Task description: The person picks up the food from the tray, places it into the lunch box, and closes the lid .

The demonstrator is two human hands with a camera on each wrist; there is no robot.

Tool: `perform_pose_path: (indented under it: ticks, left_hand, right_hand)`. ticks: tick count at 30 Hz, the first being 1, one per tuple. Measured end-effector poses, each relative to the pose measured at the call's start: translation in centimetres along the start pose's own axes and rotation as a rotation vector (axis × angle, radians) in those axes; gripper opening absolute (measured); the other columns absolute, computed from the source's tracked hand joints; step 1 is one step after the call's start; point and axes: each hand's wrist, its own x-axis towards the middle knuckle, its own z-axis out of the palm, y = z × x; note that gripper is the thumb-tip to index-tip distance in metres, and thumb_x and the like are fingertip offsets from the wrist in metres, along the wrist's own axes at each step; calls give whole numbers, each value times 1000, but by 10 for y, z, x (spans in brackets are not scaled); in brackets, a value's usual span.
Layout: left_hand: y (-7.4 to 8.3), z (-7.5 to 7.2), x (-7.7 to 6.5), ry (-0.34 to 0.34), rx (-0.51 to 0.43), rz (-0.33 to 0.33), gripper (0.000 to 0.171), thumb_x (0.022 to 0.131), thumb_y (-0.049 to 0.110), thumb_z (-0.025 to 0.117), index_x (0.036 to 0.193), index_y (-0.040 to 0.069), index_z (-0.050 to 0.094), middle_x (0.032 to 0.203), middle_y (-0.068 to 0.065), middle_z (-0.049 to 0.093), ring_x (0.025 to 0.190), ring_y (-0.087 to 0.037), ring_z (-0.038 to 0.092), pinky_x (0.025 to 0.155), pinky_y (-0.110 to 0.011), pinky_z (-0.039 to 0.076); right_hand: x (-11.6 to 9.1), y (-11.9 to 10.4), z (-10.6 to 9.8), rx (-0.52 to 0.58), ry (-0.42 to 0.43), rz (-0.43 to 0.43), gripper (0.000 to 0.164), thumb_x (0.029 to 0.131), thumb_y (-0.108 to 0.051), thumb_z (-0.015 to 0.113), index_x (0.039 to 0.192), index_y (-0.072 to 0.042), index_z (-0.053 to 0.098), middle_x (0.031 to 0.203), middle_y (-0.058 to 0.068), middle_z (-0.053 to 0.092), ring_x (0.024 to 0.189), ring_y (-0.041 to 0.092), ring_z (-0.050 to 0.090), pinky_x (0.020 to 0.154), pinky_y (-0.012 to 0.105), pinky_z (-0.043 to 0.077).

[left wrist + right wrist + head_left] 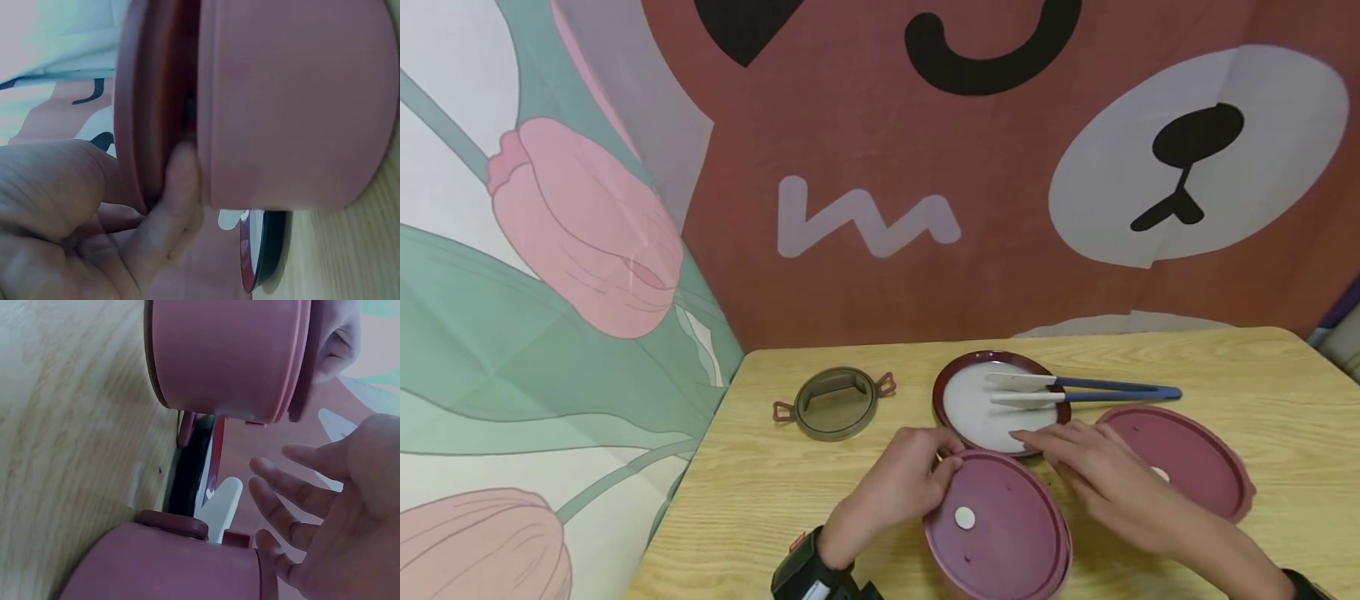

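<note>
**Your left hand pinches the lid, right hand holds nothing**

Your left fingers clamp the lid's far-left rim. Left wrist view: a gap shows between lid and pink pot, fingertip at it. Pot sits at the worktop's near edge. Your right fingers are spread, hand between this pot and a second pink pot; can't tell if it touches the latter. Tongs lie across the plate behind; two-handled dish left.

Gap btwn 2 pots, dish blocks far end.
</note>
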Motion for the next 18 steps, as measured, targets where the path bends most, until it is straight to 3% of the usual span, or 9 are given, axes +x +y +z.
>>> perform_pose_path:
  ticks: [4, 8, 13, 18]
  left_hand:
    - [1, 8, 0, 58, 67, 50, 11, 99, 4, 66, 101, 8, 76, 91, 3, 72, 81, 3, 60, 68, -11, 50]
    - [1, 17, -3, 141, 123, 86, 12, 101, 6, 65, 103, 8, 76, 95, 1, 72, 86, 0, 64, 72, -12, 52]
    - [2, 25, -4, 244, 209, 106, 10, 99, 10, 68, 102, 11, 78, 97, 3, 69, 89, -3, 63, 72, -15, 53]
    - [-3, 32, -4, 255, 258, 106, 9, 99, 14, 70, 100, 15, 78, 104, 4, 59, 96, -8, 58, 77, -19, 53]
  right_hand:
    - [1, -3, 4, 44, -19, 23, 48, 101, -10, 65, 143, -33, 60, 117, -24, 64, 111, 6, 59, 90, 50, 47]
    - [3, -6, 7, 36, -49, 25, 32, 104, -23, 63, 133, -37, 66, 121, -21, 65, 114, 11, 60, 92, 51, 46]
    - [3, -7, 10, 8, -48, 40, 24, 100, -29, 70, 122, -38, 73, 117, -20, 66, 112, 10, 61, 94, 47, 47]
    - [3, -8, 9, -4, -38, 32, 31, 95, -22, 74, 122, -36, 73, 116, -18, 67, 109, 10, 62, 92, 48, 49]
